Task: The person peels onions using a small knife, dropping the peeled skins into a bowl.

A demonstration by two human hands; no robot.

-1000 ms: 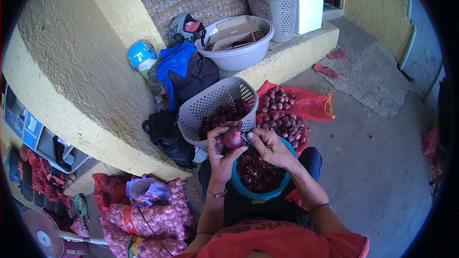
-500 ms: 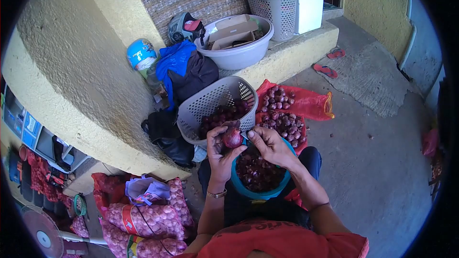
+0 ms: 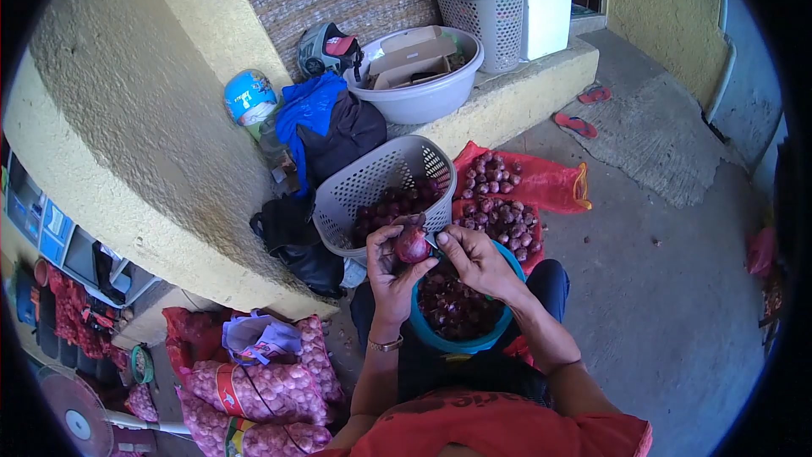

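My left hand (image 3: 392,275) grips a red onion (image 3: 412,245) with a loose flap of dark skin at its top. Close against the onion's right side, my right hand (image 3: 479,262) pinches a small knife (image 3: 433,242); only a bit of its blade shows. Below both hands stands a teal tub (image 3: 416,317) holding dark red onion skins (image 3: 457,305). Just beyond my left hand, a tilted grey perforated basket (image 3: 347,195) contains several red onions (image 3: 402,203). More onions (image 3: 507,224) lie on a red mesh sack (image 3: 550,182) past the tub.
Full sacks of pale pink bulbs (image 3: 262,389) and a purple bag (image 3: 262,338) sit at lower left. On the ledge are a white basin (image 3: 423,106), another basket (image 3: 486,21) and a white box (image 3: 545,21). Slippers (image 3: 577,125) lie on the floor at right.
Both hands stay in nearly the same place with the onion. The blade and right fingers have shifted very slightly, and the tub appears a little farther right.
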